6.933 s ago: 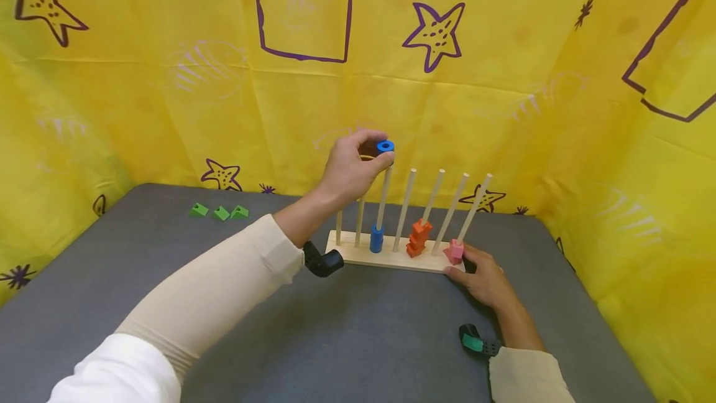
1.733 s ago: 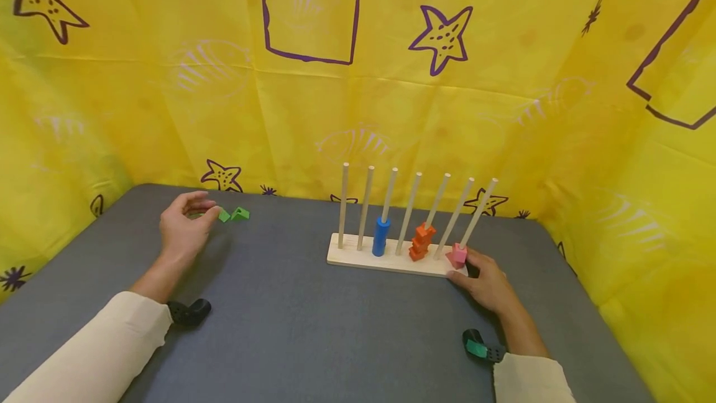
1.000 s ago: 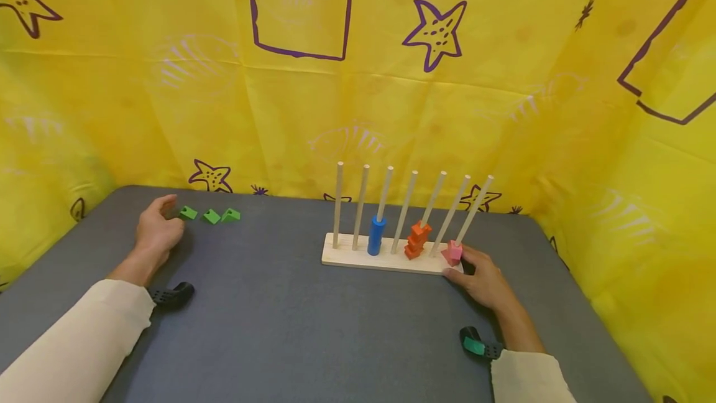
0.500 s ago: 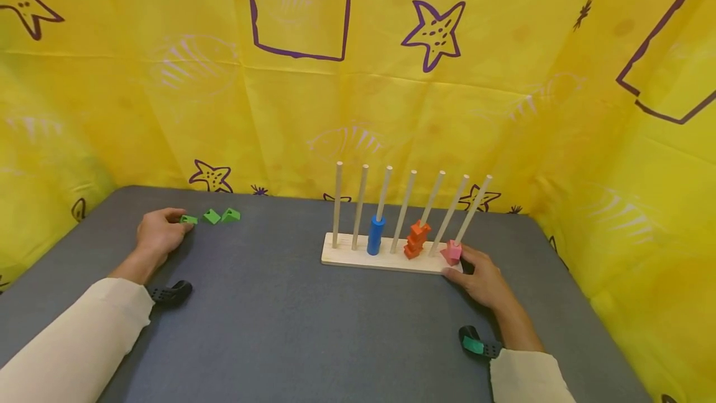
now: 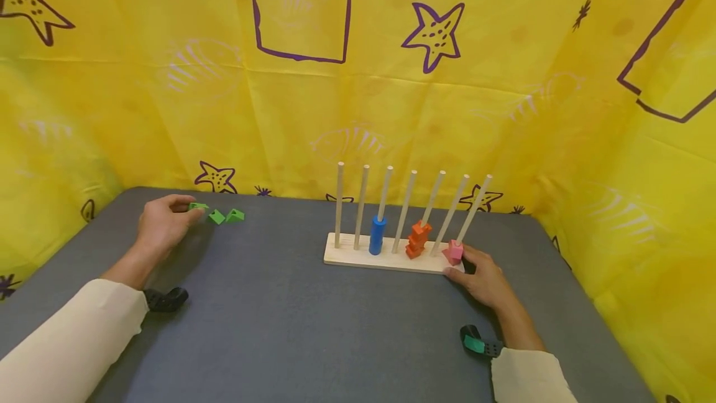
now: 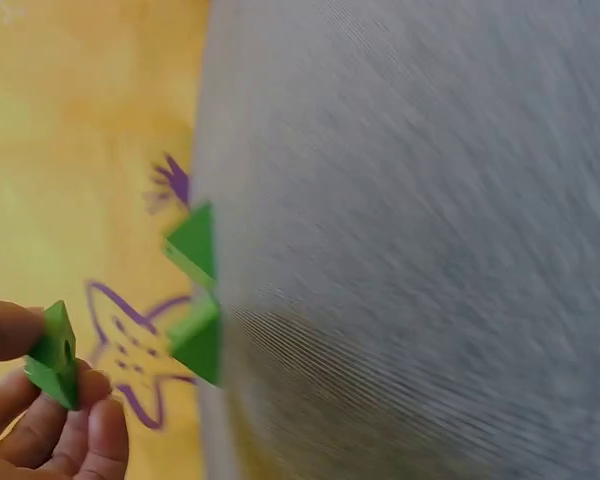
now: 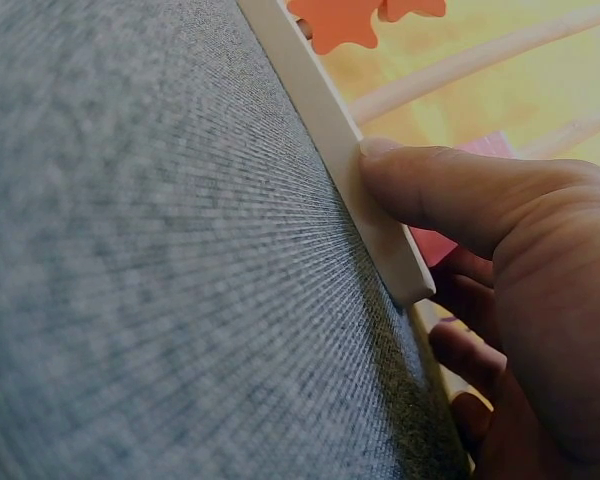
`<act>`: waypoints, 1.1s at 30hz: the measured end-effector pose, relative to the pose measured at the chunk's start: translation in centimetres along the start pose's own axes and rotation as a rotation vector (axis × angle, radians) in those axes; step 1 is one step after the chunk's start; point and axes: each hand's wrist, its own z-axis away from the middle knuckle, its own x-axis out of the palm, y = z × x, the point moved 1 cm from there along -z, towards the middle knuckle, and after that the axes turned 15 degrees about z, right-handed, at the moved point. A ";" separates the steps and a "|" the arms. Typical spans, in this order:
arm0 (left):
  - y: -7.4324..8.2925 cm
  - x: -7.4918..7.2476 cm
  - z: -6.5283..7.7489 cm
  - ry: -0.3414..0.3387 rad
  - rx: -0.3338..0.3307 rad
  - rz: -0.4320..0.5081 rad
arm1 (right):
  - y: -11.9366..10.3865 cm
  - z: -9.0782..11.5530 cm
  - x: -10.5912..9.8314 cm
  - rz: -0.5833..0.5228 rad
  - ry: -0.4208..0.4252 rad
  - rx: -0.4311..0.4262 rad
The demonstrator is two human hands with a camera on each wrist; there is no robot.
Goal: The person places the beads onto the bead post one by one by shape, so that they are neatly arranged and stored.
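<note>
My left hand (image 5: pixel 162 224) pinches a green triangular block (image 6: pixel 56 356) with a hole in it, raised off the table at the back left. Two more green triangular blocks (image 5: pixel 217 216) lie just to the right of it. My right hand (image 5: pixel 485 277) grips the right end of a wooden peg board (image 5: pixel 352 256), its thumb on the front edge. Several upright pegs stand in the board. One peg carries a stack of blue cylinders (image 5: pixel 377 236), another orange star-like blocks (image 5: pixel 417 240), and the rightmost a pink block (image 5: pixel 455 252).
A grey tabletop (image 5: pixel 313 328) spreads beneath everything. Behind it and at the sides hangs a yellow cloth (image 5: pixel 296 111) with star and fish drawings. Each wrist wears a black strap mount (image 5: pixel 166 300).
Earlier, the left hand was over the pegs with a blue cylinder, then moved left to the green blocks. It has now lifted the leftmost one. The right hand stays on the board.
</note>
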 end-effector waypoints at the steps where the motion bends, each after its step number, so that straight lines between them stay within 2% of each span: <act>1: 0.5 0.0 0.1 0.001 0.007 0.014 | 0.0 0.0 0.0 0.004 0.001 -0.002; 4: 2.2 0.3 0.5 -0.001 0.020 0.086 | 0.0 -0.1 -0.1 0.008 0.006 -0.013; 10: 5.9 1.4 1.6 -0.057 0.057 0.233 | 0.0 0.0 0.0 0.002 0.008 -0.018; 19: 11.5 3.1 3.4 -0.132 0.134 0.330 | 0.4 -0.1 0.2 -0.003 0.038 -0.046; 22: 13.3 3.8 3.7 -0.147 0.173 0.400 | 0.4 -0.1 0.2 0.000 0.040 -0.048; 28: 16.0 5.4 4.3 -0.180 0.228 0.515 | 0.2 -0.1 0.2 -0.011 0.034 -0.055; 33: 17.5 6.9 4.6 -0.220 0.276 0.620 | 0.2 -0.1 0.1 -0.002 0.014 -0.036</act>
